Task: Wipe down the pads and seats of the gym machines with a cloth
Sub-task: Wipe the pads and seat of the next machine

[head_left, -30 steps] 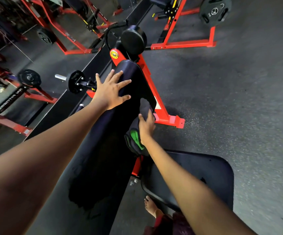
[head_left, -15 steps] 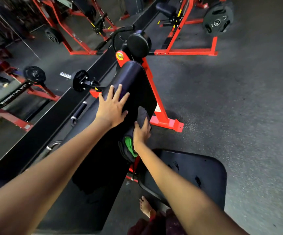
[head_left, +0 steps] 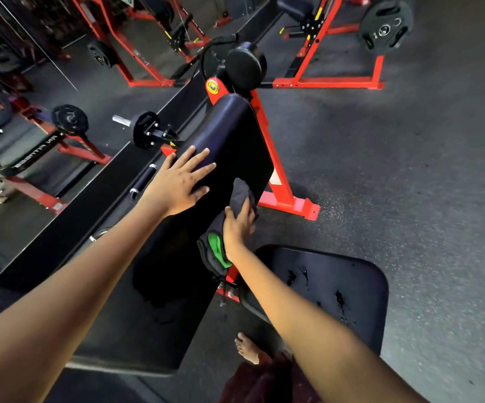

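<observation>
Pad, long & black, runs lengthwise away from the person: near end wide & low by the viewer, far end rounded by the red frame. Long axis slants up-right in view.

Nearest to the person: a bare foot on the floor, just right of the pad's near end. Right of the pad & close to it, black seat w/ dark wet-looking marks on top.

R hand on the pad's right edge, about midway along, fingers curled over a dark grey cloth w/ a green patch showing near the wrist. Cloth pressed against the pad's side edge.

L hand flat on the pad's top, beyond the R hand, fingers spread wide, gripping nothing.

Left of the pad: black board/ledge w/ a short handle; beyond that a bar sleeve w/ plate. Past the pad's far end: round black roller pad, then another red frame carrying a weight plate, well apart from the pad. Mirror on the left shows more red machines.

Vs 0.5 s ago: L hand has slid a bit nearer along the pad; R hand & cloth at roughly the same spot on the edge, grip unchanged.
</observation>
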